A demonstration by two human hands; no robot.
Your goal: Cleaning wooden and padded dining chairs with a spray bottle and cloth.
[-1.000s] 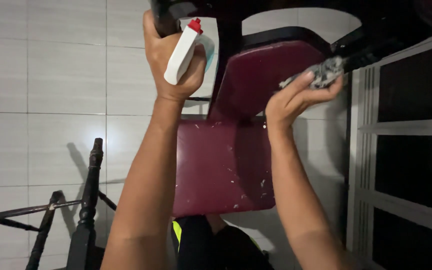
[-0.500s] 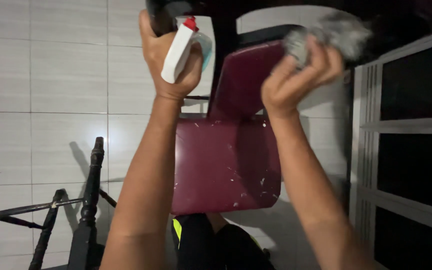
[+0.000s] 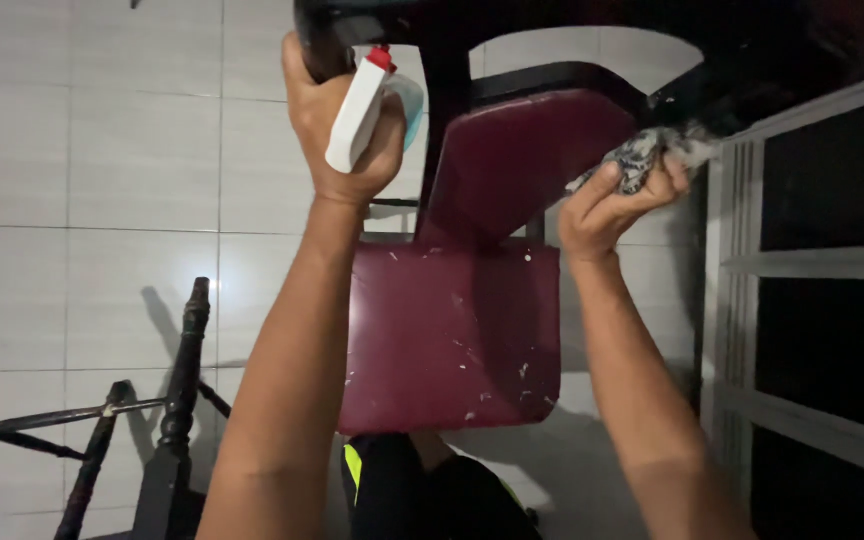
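The chair seat [image 3: 452, 335] and backrest [image 3: 527, 155] are smooth dark-red vinyl, faintly shiny, flecked with white specks. The chair frame [image 3: 447, 90] looks like dark glossy wood. The spray bottle [image 3: 360, 112] is matt white plastic with a red tip. The rag [image 3: 642, 155] is rough grey mottled cloth. The floor tiles [image 3: 102, 160] are glossy and pale.

Pale glossy square floor tiles [image 3: 102, 150] lie beneath and to the left of my arms, catching a bright glare. A dark turned-wood chair frame [image 3: 177, 400] stands lower left of my left forearm. A grey-framed dark-panelled door [image 3: 812, 260] rises beyond my right hand.
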